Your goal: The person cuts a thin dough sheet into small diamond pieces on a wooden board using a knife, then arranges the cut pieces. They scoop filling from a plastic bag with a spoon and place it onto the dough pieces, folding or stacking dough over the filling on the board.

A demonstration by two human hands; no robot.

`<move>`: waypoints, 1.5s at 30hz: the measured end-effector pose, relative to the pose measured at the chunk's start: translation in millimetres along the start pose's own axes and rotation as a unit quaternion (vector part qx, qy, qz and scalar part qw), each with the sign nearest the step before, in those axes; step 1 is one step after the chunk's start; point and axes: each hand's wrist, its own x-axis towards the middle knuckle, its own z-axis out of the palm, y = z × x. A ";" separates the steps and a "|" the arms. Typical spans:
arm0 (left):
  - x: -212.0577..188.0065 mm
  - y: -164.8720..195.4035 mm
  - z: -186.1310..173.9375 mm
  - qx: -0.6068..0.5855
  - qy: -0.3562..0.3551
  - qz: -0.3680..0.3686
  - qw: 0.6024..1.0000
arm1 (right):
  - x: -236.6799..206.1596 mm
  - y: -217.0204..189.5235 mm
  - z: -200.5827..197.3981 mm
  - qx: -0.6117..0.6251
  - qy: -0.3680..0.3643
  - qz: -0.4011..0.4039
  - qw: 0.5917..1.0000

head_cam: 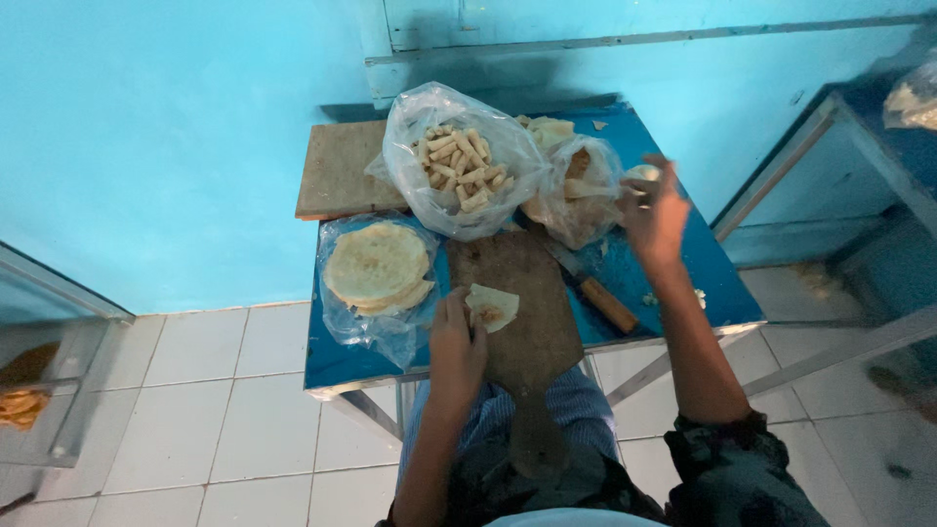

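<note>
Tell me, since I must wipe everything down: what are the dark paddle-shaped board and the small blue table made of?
The dark paddle-shaped board looks like worn, matte wood, browned and stained. The small blue table seems a smooth blue sheet, faintly glossy, on pale metal-looking legs; the top's material stays uncertain.

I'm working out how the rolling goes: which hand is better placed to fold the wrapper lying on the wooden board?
Left. The left hand already rests on the wrapper on the board; the right hand is up by the bags.

Small blue table (722,293), wooden boards (522,303), knife (590,288), bagged flatbreads (376,265), bagged rolls (459,166).
</note>
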 end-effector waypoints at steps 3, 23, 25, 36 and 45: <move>0.5 -2.4 4.0 -0.037 -0.004 -0.015 0.999 | -39.9 -12.0 19.8 -0.242 0.094 -0.233 0.937; -3.3 -4.5 6.3 0.022 -0.027 0.052 0.998 | -154.2 -74.1 66.0 0.046 -0.144 -0.099 0.983; -2.3 -4.5 8.2 0.030 -0.029 0.050 0.998 | -156.8 -77.5 64.0 0.032 -0.126 -0.158 0.979; -3.3 -5.6 10.3 0.031 -0.036 0.051 0.998 | -166.0 -76.8 61.0 0.051 -0.182 -0.225 0.956; 4.0 3.5 -18.7 -0.005 -0.101 0.129 0.986 | -131.1 -56.5 46.7 0.028 -0.364 -0.196 0.910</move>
